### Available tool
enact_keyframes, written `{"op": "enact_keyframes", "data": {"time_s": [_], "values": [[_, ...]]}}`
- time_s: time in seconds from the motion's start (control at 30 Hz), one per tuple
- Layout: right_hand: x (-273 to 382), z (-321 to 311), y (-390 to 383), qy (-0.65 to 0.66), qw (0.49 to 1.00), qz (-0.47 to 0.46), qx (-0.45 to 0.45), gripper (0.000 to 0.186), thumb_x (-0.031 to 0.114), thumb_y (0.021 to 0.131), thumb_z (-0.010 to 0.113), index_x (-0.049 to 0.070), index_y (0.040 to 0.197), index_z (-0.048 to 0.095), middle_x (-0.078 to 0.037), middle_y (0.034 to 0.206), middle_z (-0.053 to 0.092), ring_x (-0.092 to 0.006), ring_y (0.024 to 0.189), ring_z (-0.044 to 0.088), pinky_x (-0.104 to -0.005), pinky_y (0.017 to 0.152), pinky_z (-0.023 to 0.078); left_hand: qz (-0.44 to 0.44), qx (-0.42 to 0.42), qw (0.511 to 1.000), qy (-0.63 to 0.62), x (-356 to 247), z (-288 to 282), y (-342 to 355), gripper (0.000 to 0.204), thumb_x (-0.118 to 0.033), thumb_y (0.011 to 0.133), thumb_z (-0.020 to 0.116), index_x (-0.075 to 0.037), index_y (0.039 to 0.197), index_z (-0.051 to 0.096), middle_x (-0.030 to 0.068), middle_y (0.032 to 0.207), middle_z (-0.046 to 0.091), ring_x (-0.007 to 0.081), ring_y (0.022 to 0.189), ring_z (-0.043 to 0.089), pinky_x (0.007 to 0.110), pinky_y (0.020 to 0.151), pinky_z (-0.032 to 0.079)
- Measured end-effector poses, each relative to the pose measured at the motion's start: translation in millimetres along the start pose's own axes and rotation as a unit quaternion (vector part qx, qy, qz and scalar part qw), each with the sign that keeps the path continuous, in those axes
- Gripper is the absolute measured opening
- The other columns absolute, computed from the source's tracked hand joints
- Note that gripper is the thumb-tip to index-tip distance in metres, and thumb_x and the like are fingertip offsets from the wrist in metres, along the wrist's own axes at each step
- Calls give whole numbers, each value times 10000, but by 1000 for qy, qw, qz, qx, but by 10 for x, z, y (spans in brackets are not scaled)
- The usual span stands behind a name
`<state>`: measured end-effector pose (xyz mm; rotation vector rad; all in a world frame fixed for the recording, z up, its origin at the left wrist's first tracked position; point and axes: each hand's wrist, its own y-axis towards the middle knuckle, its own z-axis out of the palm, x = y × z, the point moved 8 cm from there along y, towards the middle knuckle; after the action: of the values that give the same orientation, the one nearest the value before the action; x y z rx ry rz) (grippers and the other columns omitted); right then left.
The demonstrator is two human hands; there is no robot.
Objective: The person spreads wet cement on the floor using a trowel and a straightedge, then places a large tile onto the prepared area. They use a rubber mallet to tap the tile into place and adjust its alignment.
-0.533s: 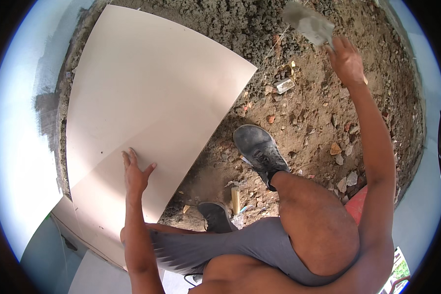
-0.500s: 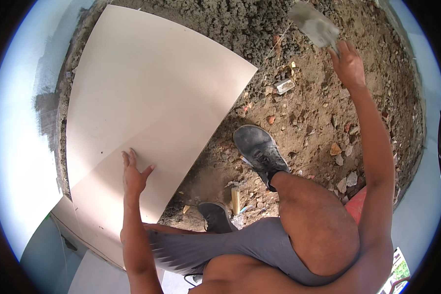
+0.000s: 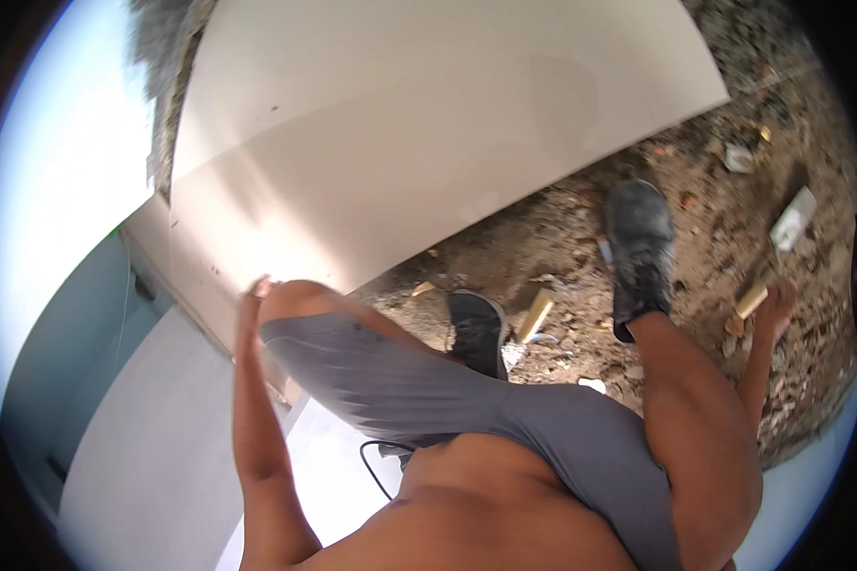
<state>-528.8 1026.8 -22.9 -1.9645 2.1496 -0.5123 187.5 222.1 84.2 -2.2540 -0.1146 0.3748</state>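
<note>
Plainly, a large flat beige panel (image 3: pixel 428 124) lies across rubbly brown soil (image 3: pixel 567 252).
Left hand (image 3: pixel 260 288), blurred, half curled, by the panel's near end, contact unclear; right hand (image 3: pixel 780 306), partly closed, beside a pale-handled grey trowel (image 3: pixel 793 221) beyond the panel's right corner, grip impossible to tell.

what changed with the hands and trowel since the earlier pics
The left hand has drawn back across the large pale panel to beside the left knee. The right hand and trowel came back toward the body; whether it still grips the handle is unclear. Panel and both shoes look unmoved; the view shifted.
</note>
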Motion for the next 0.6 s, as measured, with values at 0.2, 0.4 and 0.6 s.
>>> {"op": "enact_keyframes", "data": {"time_s": [0.2,0.4,0.6], "values": [[789,11,-645,21,990,-71,118,393,328,993,512,43,1246,608,-191,1218,614,-342,1081,615,-434,938,480,-123,-30,992,7,1011,1228,-523,458,-259,932,650,47,1267,584,163,1186,665,267,1070,641,339,912,505],[1138,522,-933,-36,962,-105,250,421,341,990,517,27,1259,596,-207,1218,614,-350,1070,621,-436,933,483,-168,-74,981,65,931,1918,-757,447,-274,941,633,55,1241,588,160,1147,666,266,1028,637,349,882,503],[1108,569,-1009,-108,941,-108,301,450,355,987,521,12,1271,583,-224,1218,614,-358,1058,627,-437,929,486,-160,-86,980,77,929,2025,-693,441,-289,950,615,63,1215,593,157,1108,668,265,986,632,358,852,500]]}}
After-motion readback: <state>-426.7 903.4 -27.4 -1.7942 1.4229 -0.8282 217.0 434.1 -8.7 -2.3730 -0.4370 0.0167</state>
